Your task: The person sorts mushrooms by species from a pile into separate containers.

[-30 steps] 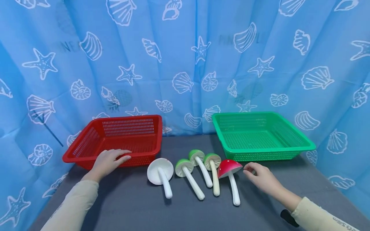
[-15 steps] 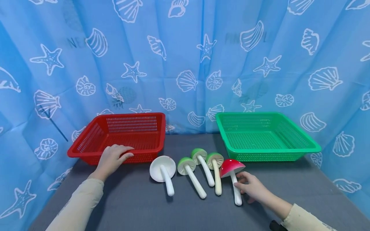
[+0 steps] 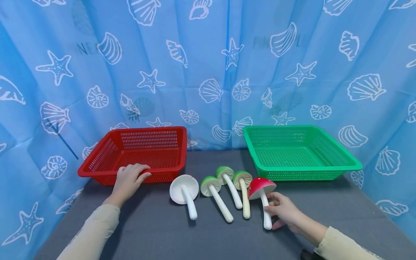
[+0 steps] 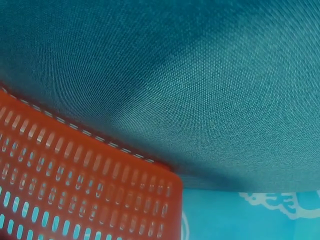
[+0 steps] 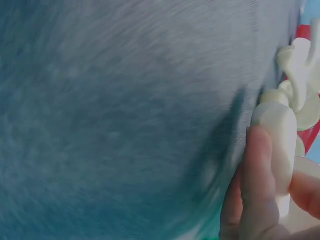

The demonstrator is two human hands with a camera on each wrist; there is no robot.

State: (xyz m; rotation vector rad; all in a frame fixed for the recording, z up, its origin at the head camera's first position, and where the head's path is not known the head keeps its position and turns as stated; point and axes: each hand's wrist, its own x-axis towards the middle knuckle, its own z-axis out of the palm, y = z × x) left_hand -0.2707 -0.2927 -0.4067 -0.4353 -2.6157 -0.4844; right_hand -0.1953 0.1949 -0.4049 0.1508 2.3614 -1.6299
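Note:
My right hand (image 3: 286,211) holds the white stem of a red-capped toy mushroom (image 3: 261,186) in the head view. In the right wrist view its fingers (image 5: 257,170) and thumb lie on opposite sides of the stem (image 5: 280,135). My left hand (image 3: 128,182) rests at the front rim of a red basket (image 3: 165,173), fingers relaxed and thumb apart; the left wrist view does not show the hand. Left of the red mushroom lie a white mushroom (image 3: 184,189) and green-capped ones, among them one (image 3: 211,186) beside the white one and another (image 3: 245,180) beside the red one.
A green basket (image 3: 302,168) with perforated sides stands at the back right. The grey cloth-covered table (image 3: 195,242) runs back to a blue curtain (image 3: 208,72) with shell prints. Perforated red basket wall (image 4: 90,175) fills the left wrist view's lower left.
My right hand has moved left from beside the red mushroom and taken hold of its stem. The left hand stays at the red basket's rim. The head view has shifted slightly.

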